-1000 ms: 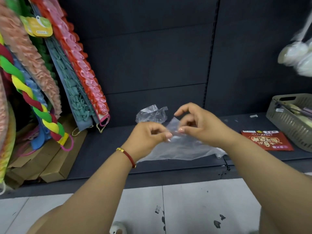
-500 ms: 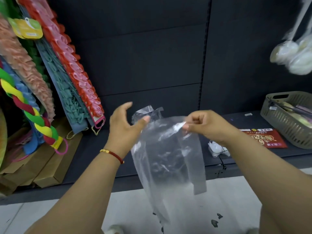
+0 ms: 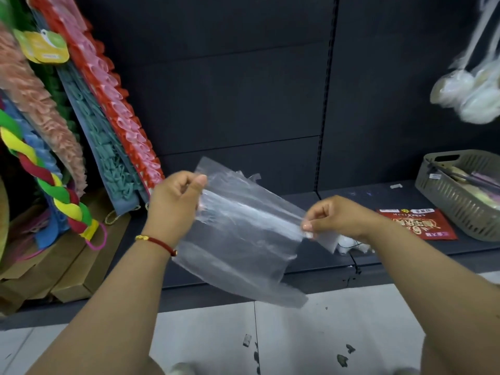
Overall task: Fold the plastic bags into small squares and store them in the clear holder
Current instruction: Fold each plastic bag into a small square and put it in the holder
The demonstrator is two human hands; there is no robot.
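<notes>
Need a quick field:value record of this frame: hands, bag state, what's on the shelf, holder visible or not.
left hand: pinches the upper left edge of the plastic bag
right hand: pinches the bag's right edge
bag state: clear, spread between both hands in the air, not yet folded, lower part hanging loose
shelf: dark, behind the bag
on shelf: grey slotted basket at right, red packet lying flat beside it
left side: colourful ruffled and braided items hanging
clear holder: cannot tell, none plainly in view

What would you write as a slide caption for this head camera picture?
Left hand and right hand pinch a clear plastic bag stretched between them above a dark shelf.
</notes>
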